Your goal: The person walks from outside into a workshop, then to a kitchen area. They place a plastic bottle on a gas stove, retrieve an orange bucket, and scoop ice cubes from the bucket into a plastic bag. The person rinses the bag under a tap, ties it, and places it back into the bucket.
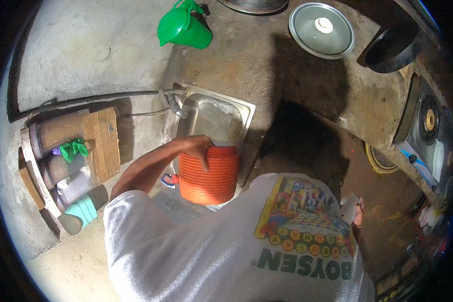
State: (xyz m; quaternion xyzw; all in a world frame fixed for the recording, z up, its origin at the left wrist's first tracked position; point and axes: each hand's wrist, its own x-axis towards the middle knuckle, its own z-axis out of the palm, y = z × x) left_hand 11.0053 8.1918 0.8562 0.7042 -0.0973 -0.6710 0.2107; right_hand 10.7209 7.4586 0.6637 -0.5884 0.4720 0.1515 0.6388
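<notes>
Left hand [199, 146] hooked over the orange jug [209, 176]'s rim, thumb outside, probably to steady it at the sink [250, 108]'s near end. Right hand [359, 213] is at a pale item [348, 207]; shirt [201, 246] blocks it, can't tell the grip.

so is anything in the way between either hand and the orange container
Nothing visible separates the left hand from the orange container: it grasps the upper rim directly. In this view, the white shirt lies between the right hand and the container.
</notes>
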